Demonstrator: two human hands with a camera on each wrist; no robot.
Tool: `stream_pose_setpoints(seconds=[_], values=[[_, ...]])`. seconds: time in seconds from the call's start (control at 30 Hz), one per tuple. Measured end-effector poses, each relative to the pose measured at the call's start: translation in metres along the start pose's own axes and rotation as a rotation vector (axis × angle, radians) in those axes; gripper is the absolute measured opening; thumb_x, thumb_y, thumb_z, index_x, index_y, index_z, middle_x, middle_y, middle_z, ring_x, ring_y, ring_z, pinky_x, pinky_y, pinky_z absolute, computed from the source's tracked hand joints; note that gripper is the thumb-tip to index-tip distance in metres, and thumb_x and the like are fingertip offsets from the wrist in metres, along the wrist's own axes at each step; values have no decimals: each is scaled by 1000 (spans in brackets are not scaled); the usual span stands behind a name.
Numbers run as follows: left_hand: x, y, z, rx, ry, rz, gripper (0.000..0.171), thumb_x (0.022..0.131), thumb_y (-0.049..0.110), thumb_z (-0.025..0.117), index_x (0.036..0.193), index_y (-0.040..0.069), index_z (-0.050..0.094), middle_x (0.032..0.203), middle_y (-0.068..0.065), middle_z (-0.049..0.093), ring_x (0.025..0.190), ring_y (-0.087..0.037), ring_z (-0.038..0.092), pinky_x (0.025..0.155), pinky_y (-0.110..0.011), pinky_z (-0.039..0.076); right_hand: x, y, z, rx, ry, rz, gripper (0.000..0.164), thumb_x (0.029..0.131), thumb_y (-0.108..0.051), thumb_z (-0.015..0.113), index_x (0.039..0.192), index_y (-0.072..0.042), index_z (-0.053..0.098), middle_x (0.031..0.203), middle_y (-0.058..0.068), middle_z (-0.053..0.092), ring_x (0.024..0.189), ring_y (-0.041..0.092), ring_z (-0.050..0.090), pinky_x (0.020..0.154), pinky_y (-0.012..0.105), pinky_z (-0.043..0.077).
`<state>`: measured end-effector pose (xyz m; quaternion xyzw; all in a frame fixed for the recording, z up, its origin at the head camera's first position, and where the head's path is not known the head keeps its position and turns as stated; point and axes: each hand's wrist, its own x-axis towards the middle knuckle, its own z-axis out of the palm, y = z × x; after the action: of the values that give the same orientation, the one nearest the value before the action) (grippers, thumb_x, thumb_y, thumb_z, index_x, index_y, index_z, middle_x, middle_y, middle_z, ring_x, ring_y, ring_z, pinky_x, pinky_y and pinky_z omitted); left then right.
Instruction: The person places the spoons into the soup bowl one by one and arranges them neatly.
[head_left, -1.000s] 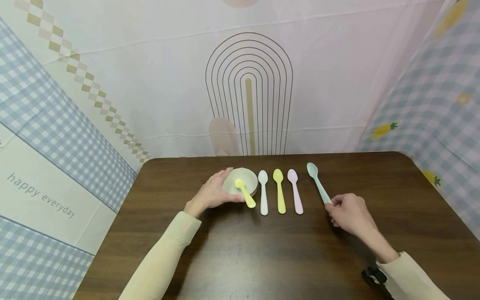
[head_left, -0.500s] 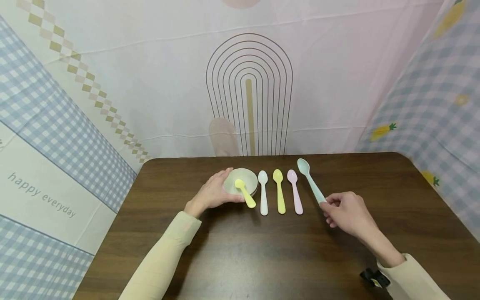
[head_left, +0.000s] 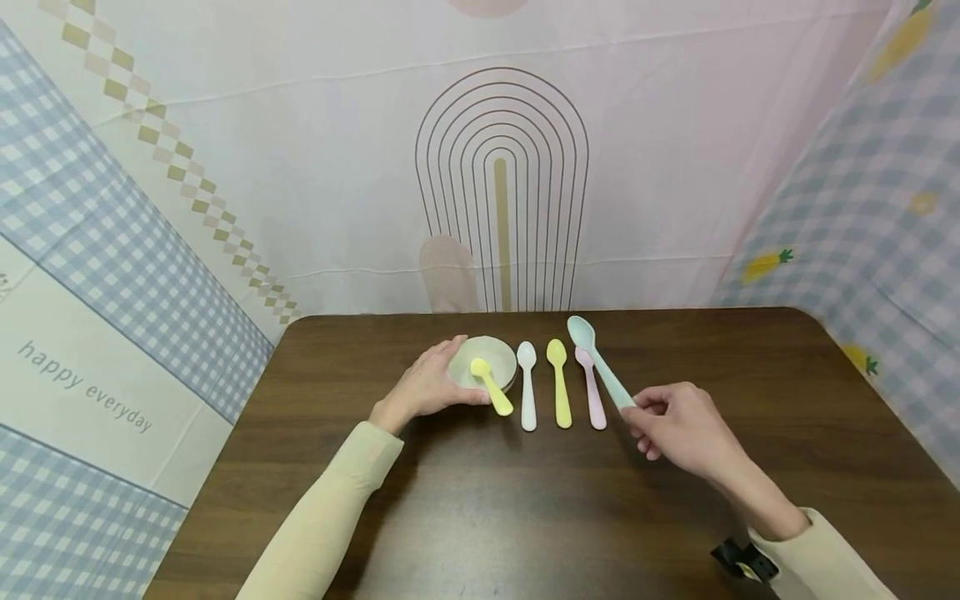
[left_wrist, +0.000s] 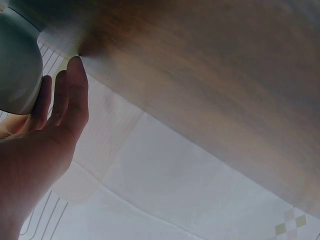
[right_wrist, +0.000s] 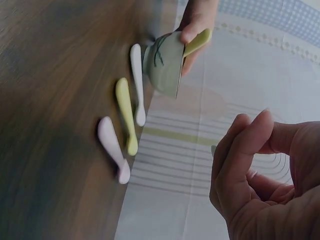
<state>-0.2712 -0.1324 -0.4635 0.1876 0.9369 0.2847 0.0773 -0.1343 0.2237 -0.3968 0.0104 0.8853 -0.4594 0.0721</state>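
Note:
My left hand [head_left: 429,383] holds a pale green bowl [head_left: 501,356] at its left side, fingers round the far side and thumb at the near rim. In the left wrist view, curved fingers lie against the bowl's wall [left_wrist: 19,70]. A yellow spoon [head_left: 492,388] leans in the bowl, its handle sticking out over the near rim. Between thumb and fingers, my right hand [head_left: 684,427] pinches the handle end of a mint-green spoon [head_left: 607,371]. Its head points away to the left and overlaps the pink spoon [head_left: 595,400]. The right wrist view mostly hides the mint spoon behind the fingers.
Right of the bowl, a white spoon [head_left: 528,392], a second yellow spoon [head_left: 560,387] and the pink one lie in a row on the brown table [head_left: 480,508], handles toward me. A printed cloth [head_left: 330,167] hangs behind the table's far edge.
My right hand has carried the mint-green spoon leftward, from well right of the row to over the pink spoon. My left hand, the bowl and the other spoons have stayed put.

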Motion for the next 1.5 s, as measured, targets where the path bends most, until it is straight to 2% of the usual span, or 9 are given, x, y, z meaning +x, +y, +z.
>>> stream_pose_setpoints(seconds=[0.33, 0.63, 0.83, 1.17, 1.5], values=[[-1, 1, -1, 0, -11, -10, 121, 77, 62, 91, 171, 10, 35, 174, -17, 43, 163, -40, 40, 131, -61, 37, 10, -16, 19, 40, -94, -48, 16, 100, -9, 70, 97, 4, 77, 69, 3, 69, 56, 11, 65, 53, 31, 61], [-1, 1, -2, -9, -11, -10, 121, 77, 62, 90, 172, 10, 34, 174, -18, 43, 163, -39, 39, 131, -60, 37, 17, -26, 31, 39, -136, -75, 13, 100, -8, 70, 92, 1, 76, 67, 4, 67, 56, 13, 65, 53, 33, 61], [0, 2, -2, -4, -10, -1, 121, 77, 63, 90, 171, 11, 35, 172, -17, 46, 162, -38, 41, 130, -59, 38, 22, -29, 40, 66, -162, -54, 14, 100, -8, 70, 92, 3, 77, 68, 7, 68, 57, 12, 65, 53, 35, 61], [0, 0, -1, -5, -9, -5, 122, 77, 62, 91, 171, 11, 35, 172, -16, 46, 162, -38, 42, 130, -59, 39, 32, -32, 54, 173, -245, -17, 17, 100, -8, 70, 96, 8, 75, 70, 5, 67, 57, 10, 63, 52, 25, 57], [0, 1, 0, -4, -3, -9, 121, 77, 62, 91, 171, 9, 35, 173, -17, 45, 162, -39, 41, 130, -59, 38, 43, -32, 65, 198, -259, 1, 18, 101, -7, 68, 99, 9, 75, 70, 5, 67, 56, 8, 62, 52, 23, 56]])
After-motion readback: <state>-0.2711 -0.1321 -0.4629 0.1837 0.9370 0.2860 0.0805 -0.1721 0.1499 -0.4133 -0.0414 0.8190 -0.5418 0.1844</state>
